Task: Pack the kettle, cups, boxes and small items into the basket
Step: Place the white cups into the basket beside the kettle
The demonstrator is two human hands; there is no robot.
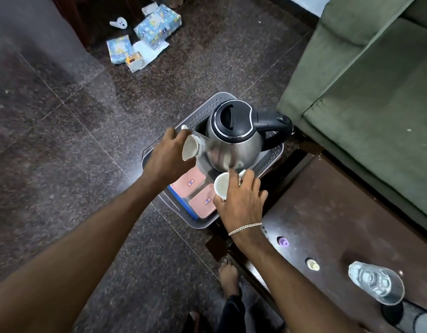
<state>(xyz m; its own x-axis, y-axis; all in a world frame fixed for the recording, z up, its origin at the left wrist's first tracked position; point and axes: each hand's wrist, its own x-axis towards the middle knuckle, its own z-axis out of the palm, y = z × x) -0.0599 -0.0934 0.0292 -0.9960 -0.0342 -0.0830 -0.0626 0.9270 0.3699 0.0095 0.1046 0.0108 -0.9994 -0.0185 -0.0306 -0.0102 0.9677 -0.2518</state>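
A grey perforated basket [205,111] stands on the floor beside a dark wooden table. Inside it a steel kettle [234,143] with a black lid and handle stands upright. Two pink boxes [202,200] lie flat at the basket's near end. My left hand [166,155] grips a white cup [189,148] tilted on its side, just left of the kettle's spout. My right hand [243,200] holds a second white cup [221,185] over the basket, in front of the kettle.
The dark table [339,212] at the right carries a purple cap [283,242], a pale yellow cap [312,264] and a clear glass [375,282]. A green sofa [366,80] stands behind it. Blue patterned boxes [157,25] and papers lie on the floor far back. My foot [229,275] is beside the table.
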